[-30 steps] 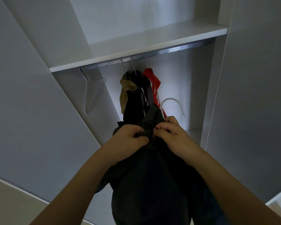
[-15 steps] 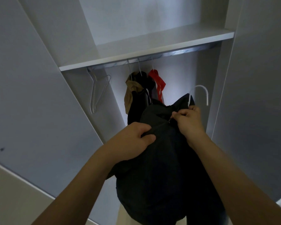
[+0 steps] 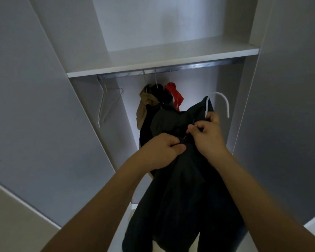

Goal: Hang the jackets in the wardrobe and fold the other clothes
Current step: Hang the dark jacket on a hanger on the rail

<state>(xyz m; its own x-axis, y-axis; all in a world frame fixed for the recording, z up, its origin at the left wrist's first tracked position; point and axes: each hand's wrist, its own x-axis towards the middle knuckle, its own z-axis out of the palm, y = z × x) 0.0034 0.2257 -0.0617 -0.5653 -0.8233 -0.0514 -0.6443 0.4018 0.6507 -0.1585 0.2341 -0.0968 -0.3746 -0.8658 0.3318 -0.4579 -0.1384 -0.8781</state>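
I hold the dark jacket [image 3: 180,179] in front of the open wardrobe [image 3: 162,64]: left hand [image 3: 160,151] grasping fabric, right hand [image 3: 205,135] pinching near the zip and, I think, the white hanger [image 3: 218,102]. Three garments [image 3: 160,99] hang on the rail [image 3: 198,66]; this jacket isn't hooked yet, and no folding shows.

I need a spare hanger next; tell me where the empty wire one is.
In the head view, the empty thin metal wire hanger hangs at the far left end of the wardrobe rail, apart from the tan garment to its right.

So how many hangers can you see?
5: one empty hanger far left on the rail, three hooks above the hung clothes, one white hanger in the dark jacket. More may hide.
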